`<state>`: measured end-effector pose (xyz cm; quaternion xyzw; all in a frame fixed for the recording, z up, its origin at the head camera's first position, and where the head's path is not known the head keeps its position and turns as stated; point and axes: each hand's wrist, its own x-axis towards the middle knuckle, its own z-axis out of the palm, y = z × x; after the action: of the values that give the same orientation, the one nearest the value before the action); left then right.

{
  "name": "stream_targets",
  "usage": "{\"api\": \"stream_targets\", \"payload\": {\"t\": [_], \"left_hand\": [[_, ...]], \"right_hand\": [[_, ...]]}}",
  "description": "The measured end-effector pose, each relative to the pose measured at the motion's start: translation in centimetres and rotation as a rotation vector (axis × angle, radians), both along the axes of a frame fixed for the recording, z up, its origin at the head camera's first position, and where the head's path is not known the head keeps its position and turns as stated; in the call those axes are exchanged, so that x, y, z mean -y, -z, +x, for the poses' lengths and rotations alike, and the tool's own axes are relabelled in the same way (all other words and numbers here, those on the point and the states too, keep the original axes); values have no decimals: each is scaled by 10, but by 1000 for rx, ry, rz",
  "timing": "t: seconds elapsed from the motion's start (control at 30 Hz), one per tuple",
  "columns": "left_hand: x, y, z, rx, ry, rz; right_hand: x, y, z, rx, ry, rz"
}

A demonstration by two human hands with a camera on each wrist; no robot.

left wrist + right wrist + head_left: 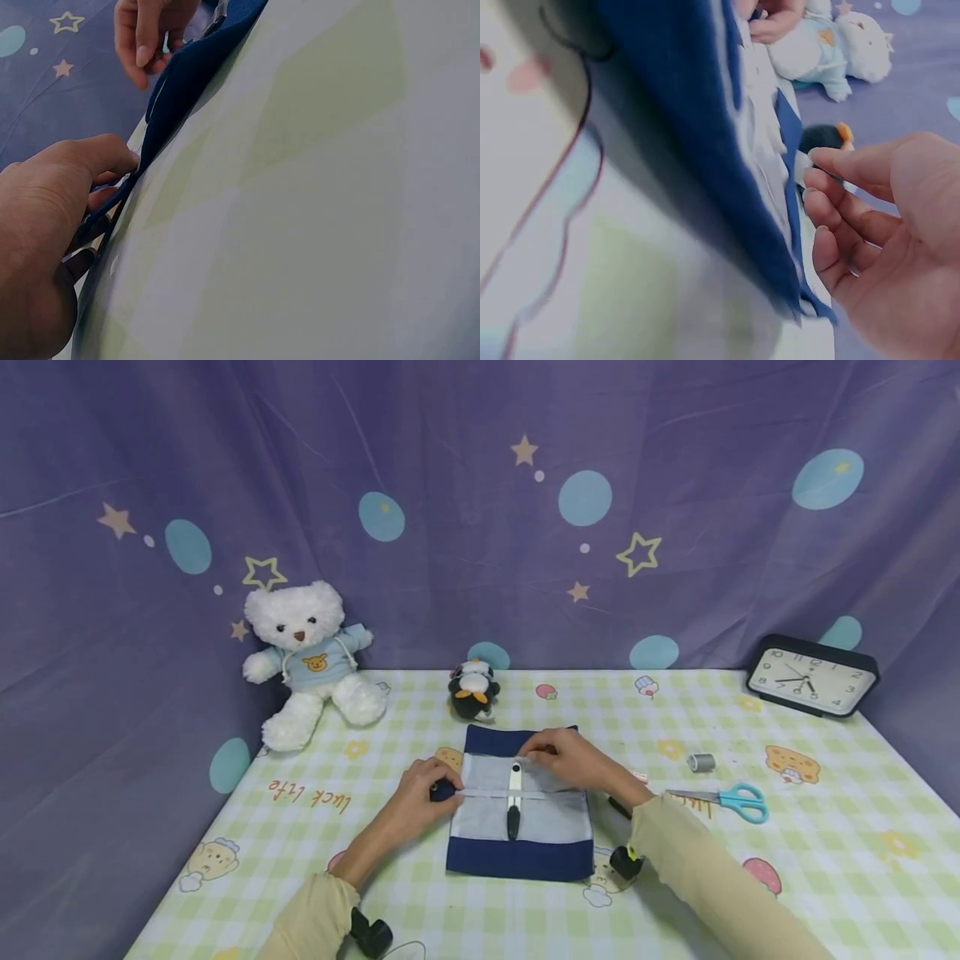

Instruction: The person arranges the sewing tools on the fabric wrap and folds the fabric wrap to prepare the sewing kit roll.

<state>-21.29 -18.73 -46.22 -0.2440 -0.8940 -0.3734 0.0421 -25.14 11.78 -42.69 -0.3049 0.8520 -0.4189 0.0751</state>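
A navy-edged fabric panel (480, 827) with a light grey middle lies on the table. A pale strap (551, 795) crosses it, and a slim white-and-black tool (513, 822) lies lengthwise beneath the strap. My left hand (420, 793) pinches the panel's left edge near the strap; in the left wrist view, the left hand (52, 202) has its thumb and fingers on the navy cloth (180, 82). My right hand (566, 756) is over the upper right, fingertips close to the tool's white end. In the right wrist view, the right hand (892, 217) has loosely curled fingers, with nothing visible held.
Blue-handled scissors (742, 802) and a grey thread spool (701, 763) lie at right. A dark object (619, 807) is partly hidden under the right forearm. A penguin toy (474, 689), white teddy bear (311, 652) and clock (813, 677) stand along the back.
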Motion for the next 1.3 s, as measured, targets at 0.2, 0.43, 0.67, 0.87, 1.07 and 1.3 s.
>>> {"api": "stream_targets", "payload": {"t": [0.2, 0.43, 0.67, 0.87, 1.07, 1.3], "left_hand": [[1, 0, 0, 6, 4, 3], [1, 0, -1, 6, 11, 2], [1, 0, -1, -5, 19, 11], [0, 0, -1, 0, 9, 8], [0, -1, -1, 2, 11, 6], [1, -1, -1, 10, 7, 6]], "right_hand": [[-28, -2, 6, -20, 59, -30], [-73, -3, 21, -53, 134, -51], [-111, 0, 47, -79, 224, -80], [-132, 2, 71, -57, 281, -109], [-147, 5, 90, -96, 348, -74], [-159, 8, 107, -59, 409, -48]]}}
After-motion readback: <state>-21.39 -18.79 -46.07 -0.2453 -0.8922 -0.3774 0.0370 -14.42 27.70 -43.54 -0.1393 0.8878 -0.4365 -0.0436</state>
